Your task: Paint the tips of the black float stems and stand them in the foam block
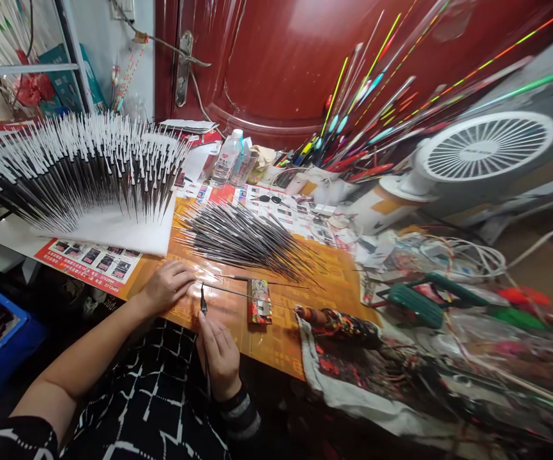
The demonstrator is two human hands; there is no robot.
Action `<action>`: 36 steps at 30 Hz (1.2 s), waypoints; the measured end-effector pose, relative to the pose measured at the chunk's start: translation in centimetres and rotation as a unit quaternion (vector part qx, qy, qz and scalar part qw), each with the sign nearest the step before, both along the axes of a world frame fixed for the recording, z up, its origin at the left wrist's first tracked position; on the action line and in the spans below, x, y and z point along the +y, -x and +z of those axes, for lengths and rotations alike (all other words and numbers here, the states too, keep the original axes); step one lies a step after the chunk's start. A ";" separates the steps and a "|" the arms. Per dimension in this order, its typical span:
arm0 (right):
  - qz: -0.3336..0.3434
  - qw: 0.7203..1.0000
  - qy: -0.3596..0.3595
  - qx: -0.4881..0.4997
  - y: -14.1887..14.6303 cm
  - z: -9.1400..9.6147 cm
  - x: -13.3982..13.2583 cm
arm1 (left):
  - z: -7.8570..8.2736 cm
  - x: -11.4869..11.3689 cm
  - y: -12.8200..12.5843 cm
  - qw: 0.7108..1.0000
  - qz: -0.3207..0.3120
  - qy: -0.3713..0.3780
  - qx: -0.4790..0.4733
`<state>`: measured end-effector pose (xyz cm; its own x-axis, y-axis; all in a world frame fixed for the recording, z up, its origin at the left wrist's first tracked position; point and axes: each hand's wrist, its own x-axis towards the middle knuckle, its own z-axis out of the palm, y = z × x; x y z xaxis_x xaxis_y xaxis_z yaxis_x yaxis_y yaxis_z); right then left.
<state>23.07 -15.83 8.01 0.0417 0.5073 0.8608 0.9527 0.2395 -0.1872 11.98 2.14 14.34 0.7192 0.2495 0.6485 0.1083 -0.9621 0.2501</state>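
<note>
My left hand (pixel 168 286) is closed at the table's front edge, its fingertips at the near end of a thin fishing float (pixel 228 291). The float's stem reaches right across a small patterned block (pixel 259 313). In my right hand (pixel 221 359) is a slim dark pen-like tool (pixel 203 301), held upright with its tip touching or very near the float; its exact kind is unclear. Beyond my hands lies a heap of dark fishing floats (pixel 242 236) with pale tips. Many more white-tipped floats (pixel 118 166) stand in a white foam slab (pixel 133 233) at the left.
Water bottles (pixel 227 158) stand behind the heap. To the right are a white fan (pixel 487 147), a cloth (pixel 348 396) with a dark-stained handled tool (pixel 338 322), and green-handled pliers (pixel 415 300) among clutter. A blue bin (pixel 3 332) sits at lower left.
</note>
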 end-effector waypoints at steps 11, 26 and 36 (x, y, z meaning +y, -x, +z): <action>-0.002 1.000 0.007 0.004 0.1 0.5 0.0 | 0.2 -0.1 -0.1 1.000 0.000 -0.008 -0.011; 0.043 0.999 -0.027 0.019 -2.9 1.9 -2.4 | 0.8 0.1 -0.1 1.000 0.003 -0.013 -0.008; -0.027 0.999 -0.040 0.025 -5.7 1.4 -4.2 | 0.7 0.7 0.0 1.000 0.007 -0.009 0.005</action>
